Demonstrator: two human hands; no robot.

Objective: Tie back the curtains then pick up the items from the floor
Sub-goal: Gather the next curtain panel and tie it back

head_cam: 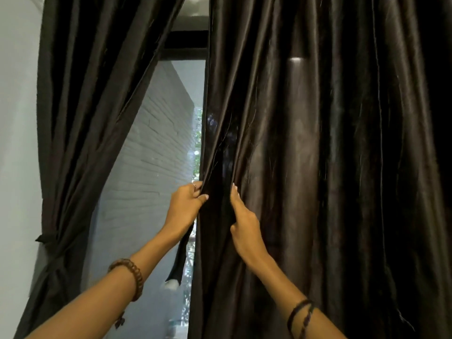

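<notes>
A dark brown satin curtain (318,167) hangs loose over the right side of the window. My left hand (187,204) grips its inner edge, with a dark strip of fabric (179,260) dangling below that hand. My right hand (244,223) pinches a fold of the same curtain just to the right. The left curtain (80,118) is drawn aside and gathered by a dark tieback (52,243) against the wall. No floor or floor items are in view.
Between the curtains the window (156,167) shows a white brick wall and some greenery outside. A pale wall (17,143) runs along the left. A dark window frame (186,40) crosses the top.
</notes>
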